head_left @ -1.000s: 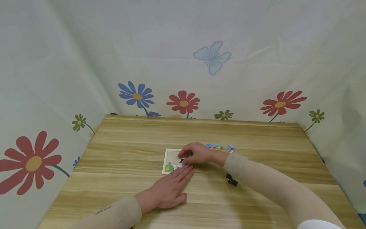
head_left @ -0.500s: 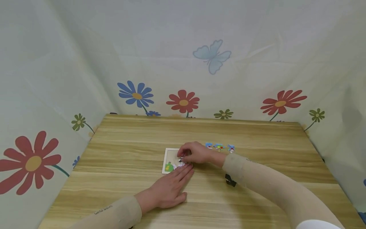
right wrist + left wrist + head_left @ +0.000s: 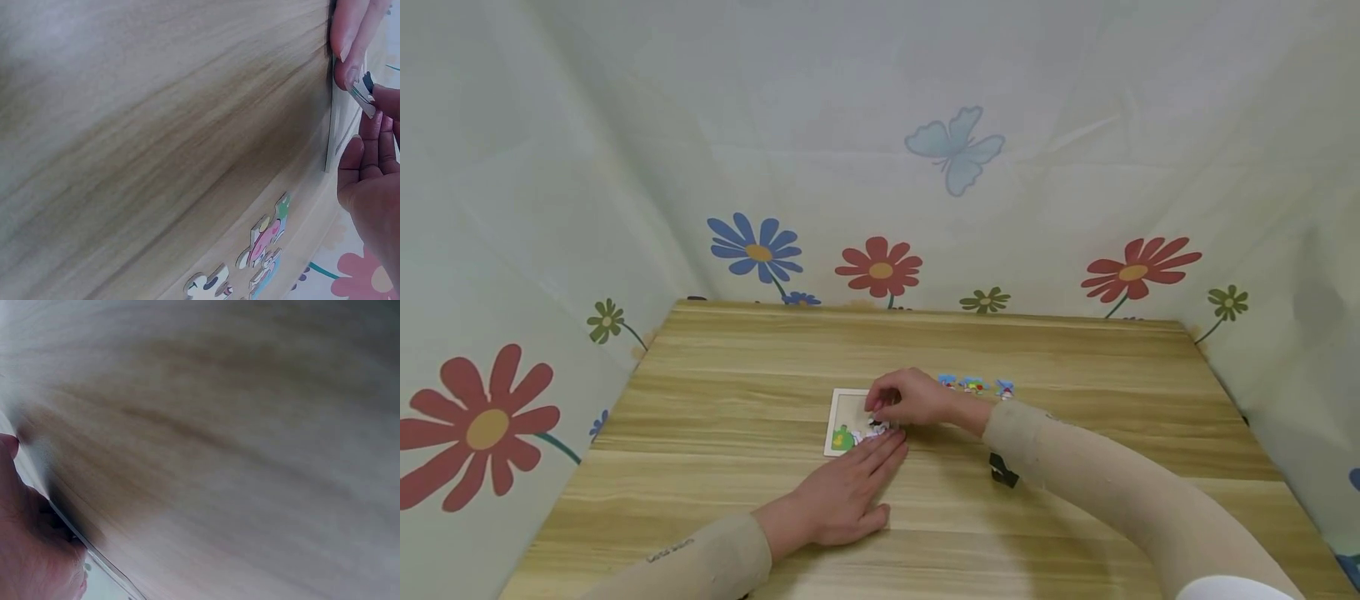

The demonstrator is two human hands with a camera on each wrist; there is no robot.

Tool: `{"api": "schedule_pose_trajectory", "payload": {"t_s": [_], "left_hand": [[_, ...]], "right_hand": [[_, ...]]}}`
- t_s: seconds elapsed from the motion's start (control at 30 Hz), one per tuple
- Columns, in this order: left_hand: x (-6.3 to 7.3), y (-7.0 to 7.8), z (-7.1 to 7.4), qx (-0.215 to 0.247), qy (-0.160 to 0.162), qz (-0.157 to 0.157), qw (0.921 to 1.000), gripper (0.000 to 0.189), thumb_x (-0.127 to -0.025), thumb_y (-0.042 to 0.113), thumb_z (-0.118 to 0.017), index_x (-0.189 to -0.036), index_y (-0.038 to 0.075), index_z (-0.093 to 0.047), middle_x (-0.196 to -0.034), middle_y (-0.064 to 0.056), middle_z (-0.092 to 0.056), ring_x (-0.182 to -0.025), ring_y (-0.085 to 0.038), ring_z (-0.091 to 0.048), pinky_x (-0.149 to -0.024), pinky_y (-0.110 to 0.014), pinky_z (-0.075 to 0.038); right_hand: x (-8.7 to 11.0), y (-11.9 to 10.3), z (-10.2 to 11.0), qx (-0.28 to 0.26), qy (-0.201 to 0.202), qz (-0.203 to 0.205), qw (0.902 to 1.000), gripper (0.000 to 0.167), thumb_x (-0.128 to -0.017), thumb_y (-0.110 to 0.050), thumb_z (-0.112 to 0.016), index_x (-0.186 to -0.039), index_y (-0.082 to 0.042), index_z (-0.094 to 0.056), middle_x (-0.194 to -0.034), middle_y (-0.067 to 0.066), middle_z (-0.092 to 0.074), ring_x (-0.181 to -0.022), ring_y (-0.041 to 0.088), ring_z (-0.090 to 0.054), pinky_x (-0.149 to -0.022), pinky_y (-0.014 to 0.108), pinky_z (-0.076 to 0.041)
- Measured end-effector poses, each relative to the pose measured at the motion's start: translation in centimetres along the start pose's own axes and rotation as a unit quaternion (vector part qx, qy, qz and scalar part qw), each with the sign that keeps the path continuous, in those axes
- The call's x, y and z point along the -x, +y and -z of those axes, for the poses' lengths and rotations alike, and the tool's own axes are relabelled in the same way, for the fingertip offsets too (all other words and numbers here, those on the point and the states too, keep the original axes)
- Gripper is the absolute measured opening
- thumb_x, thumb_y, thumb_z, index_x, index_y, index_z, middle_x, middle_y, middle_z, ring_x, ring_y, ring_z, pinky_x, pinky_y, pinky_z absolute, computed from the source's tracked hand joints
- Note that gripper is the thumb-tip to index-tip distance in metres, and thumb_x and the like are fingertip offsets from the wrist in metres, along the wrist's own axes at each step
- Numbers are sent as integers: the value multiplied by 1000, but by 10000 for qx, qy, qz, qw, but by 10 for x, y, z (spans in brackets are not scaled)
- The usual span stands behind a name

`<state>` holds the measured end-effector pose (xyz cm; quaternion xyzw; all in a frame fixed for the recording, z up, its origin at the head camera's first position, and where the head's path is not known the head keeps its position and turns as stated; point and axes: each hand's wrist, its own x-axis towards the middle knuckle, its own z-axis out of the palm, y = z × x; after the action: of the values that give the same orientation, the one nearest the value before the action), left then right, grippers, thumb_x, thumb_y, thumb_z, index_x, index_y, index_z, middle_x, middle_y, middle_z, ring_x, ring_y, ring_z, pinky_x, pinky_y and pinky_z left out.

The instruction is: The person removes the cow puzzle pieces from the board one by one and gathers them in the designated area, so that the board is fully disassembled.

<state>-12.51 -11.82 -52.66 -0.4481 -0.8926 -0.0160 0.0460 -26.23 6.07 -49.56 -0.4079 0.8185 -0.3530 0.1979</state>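
A square puzzle board (image 3: 851,405) with a pale rim lies mid-table in the head view. Along its near side sit green and white-pink printed pieces, partly covered by fingers. My left hand (image 3: 842,493) lies flat, palm down, its straight fingertips resting on the board's near right corner. Over the board's right part, my right hand (image 3: 913,398) pinches a small black-and-white puzzle piece (image 3: 360,99) between thumb and fingers; in the right wrist view the piece stands tilted, right at the left fingertips. In the left wrist view, part of the left hand (image 3: 34,540) shows at the lower left.
Several loose puzzle pieces (image 3: 975,386) with blue, green and red print lie on the wooden table (image 3: 737,358), right of the board and beyond the right wrist. A small black object (image 3: 1002,471) shows beneath the right forearm. A flowered curtain (image 3: 820,125) surrounds the table.
My right hand shifts only slightly, with the black-and-white piece tilting a little over the board. My left hand stays in place.
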Motion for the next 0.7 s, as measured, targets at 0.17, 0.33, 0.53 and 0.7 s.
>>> {"api": "schedule_pose_trajectory", "payload": {"t_s": [0.17,0.33,0.53,0.7], "left_hand": [[0,0,0,0,-6,3,10000,76,-93,44,-41,-149,-2,-18,-155,-18,-14,-142,-29,-13,-112,-41,-21],[0,0,-1,-28,-32,13,10000,76,-93,44,-40,-149,-2,-17,-156,-18,-13,-142,-29,-12,-113,-41,-20],[0,0,-3,31,-61,26,10000,76,-94,45,-39,-150,-1,-17,-156,-17,-11,-143,-29,-11,-113,-41,-19],[0,0,-3,42,-7,38,10000,76,-93,45,-40,-150,-1,-17,-156,-17,-11,-142,-30,-12,-113,-41,-20]], "right_hand": [[2,-2,4,-242,15,-65,9997,11,-86,-11,-69,-97,-8,-70,-84,-7,-66,-79,9,-61,-72,24,-52],[5,-1,12,-534,128,-207,9983,13,-87,-11,-68,-99,-7,-70,-86,-6,-66,-81,10,-61,-75,24,-52],[11,-3,26,-744,136,-273,9968,18,-88,-13,-67,-103,-3,-69,-89,-4,-67,-83,13,-61,-77,27,-52],[19,-1,37,-918,219,-342,9949,18,-88,-15,-68,-103,-6,-70,-92,-2,-67,-85,16,-61,-76,29,-52]]}}
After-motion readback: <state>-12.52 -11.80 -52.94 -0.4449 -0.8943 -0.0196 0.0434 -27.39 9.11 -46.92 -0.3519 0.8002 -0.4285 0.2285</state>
